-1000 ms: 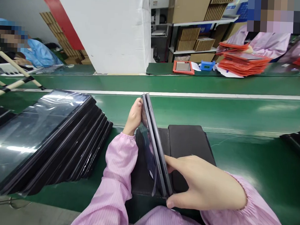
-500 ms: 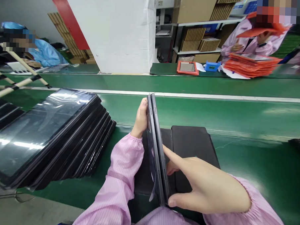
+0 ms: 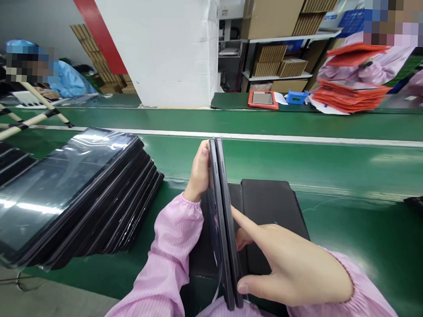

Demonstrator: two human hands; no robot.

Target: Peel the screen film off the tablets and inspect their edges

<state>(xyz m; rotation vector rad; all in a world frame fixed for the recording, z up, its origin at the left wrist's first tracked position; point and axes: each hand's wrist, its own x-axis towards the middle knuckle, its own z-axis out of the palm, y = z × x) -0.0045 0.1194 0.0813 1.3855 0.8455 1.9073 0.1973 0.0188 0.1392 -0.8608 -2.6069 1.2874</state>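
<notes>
Two thin dark tablets [image 3: 226, 224] stand on edge side by side, pressed together, their speaker-holed edges facing up. My left hand [image 3: 199, 172] is closed around their far end from the left, thumb up along the side. On the right tablet's outer face rest the fingers of my right hand [image 3: 280, 264], with its thumb at the near edge. A strip of clear film [image 3: 217, 289] hangs at the near left side. Underneath lies a black folding cover [image 3: 272, 208], spread out on the green bench. The fingertips of my left hand are hidden behind the tablets.
A slanted stack of film-wrapped tablets [image 3: 73, 190] lies at left, with more dark ones beside it. Across the green bench [image 3: 337, 164], a person in pink handles orange sleeves [image 3: 350, 97]. A person in blue [image 3: 73, 77] sits far left. A black item [image 3: 421, 207] lies at the right edge.
The two tablets have shifted slightly toward me and right, both hands staying on them. The film strip hangs differently. Across the bench, the person in pink now has orange sleeves raised above the pile.
</notes>
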